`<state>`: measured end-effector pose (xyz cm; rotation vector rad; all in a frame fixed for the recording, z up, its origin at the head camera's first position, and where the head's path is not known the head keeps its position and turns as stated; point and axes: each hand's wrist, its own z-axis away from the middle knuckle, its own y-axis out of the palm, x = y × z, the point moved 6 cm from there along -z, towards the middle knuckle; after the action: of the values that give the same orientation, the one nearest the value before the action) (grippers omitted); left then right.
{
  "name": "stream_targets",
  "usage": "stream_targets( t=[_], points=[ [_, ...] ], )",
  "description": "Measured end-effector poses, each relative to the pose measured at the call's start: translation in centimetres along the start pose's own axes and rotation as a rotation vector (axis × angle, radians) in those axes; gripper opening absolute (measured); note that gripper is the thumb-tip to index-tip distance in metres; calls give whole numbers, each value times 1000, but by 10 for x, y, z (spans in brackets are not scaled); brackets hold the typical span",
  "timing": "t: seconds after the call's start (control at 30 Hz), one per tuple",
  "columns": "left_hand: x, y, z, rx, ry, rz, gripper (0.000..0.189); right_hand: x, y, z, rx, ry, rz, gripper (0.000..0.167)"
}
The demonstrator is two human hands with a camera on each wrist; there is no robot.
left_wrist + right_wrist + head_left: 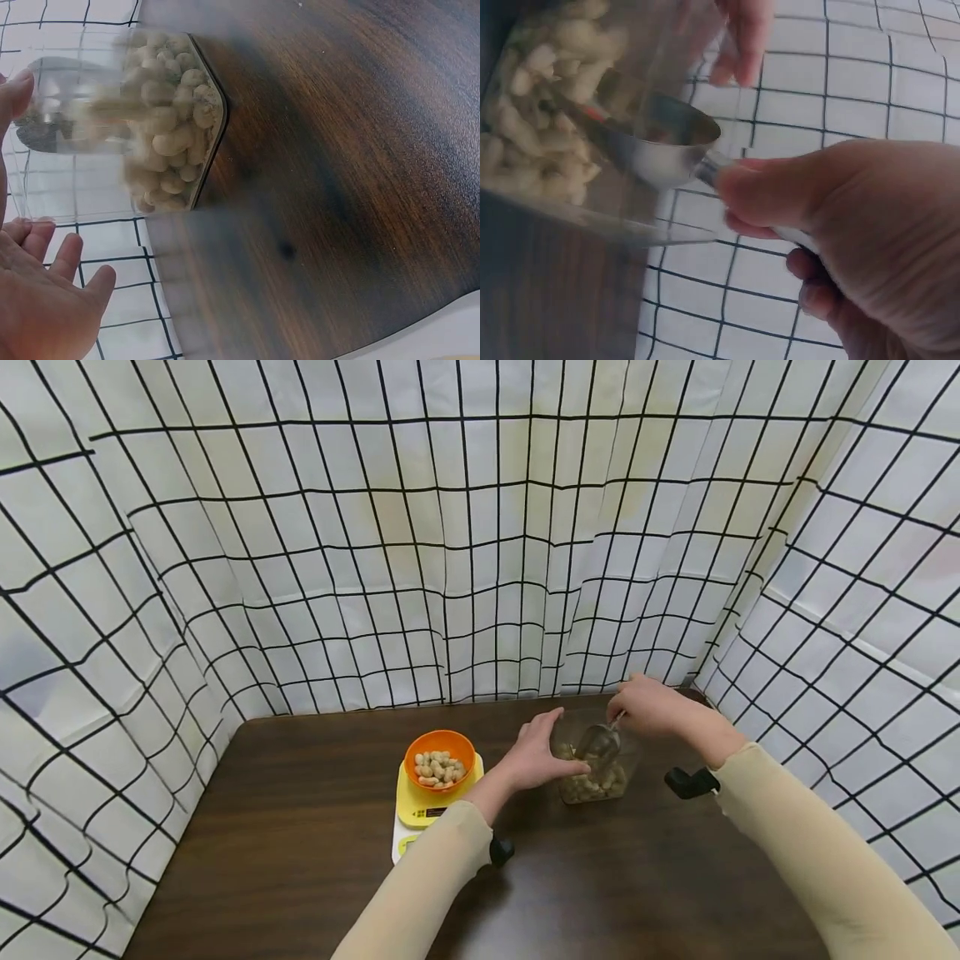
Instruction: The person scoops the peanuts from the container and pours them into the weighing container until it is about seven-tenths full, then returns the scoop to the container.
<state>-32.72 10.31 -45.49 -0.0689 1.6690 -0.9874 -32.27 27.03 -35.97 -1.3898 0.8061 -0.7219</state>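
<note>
My right hand [648, 706] grips the handle of a metal scoop [600, 745], whose bowl points down into a clear plastic container [632, 756]. Unshelled peanuts [176, 142] fill the container's lower part, and the scoop's tip is among them in the right wrist view. My left hand [536, 752] spans the container's upper left corner, thumb on the near side and fingers on the far side, some of them spread. To the left, an orange bowl [467, 749] with more peanuts rests on a yellow and white kitchen scale [412, 806].
All of this stands on a dark wooden table [315, 827]. White cloth with a black grid [360, 568] hangs behind the table and on both sides. The left forearm passes close over the scale's right edge.
</note>
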Motion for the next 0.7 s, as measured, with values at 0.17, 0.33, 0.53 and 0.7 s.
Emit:
stream_targets(
  t=[0.17,0.33,0.53,0.7],
  points=[
    [2,-1,0,-4,3,22,104,0,9,3,-23,-3,-54,8],
    [3,-2,0,-16,0,20,104,-7,22,8,-43,23,-94,9],
    [4,1,-1,-1,-3,24,106,-20,22,19,-29,87,-249,12],
    [5,1,-2,-1,-3,27,107,-33,19,29,-21,147,-413,13]
  ],
)
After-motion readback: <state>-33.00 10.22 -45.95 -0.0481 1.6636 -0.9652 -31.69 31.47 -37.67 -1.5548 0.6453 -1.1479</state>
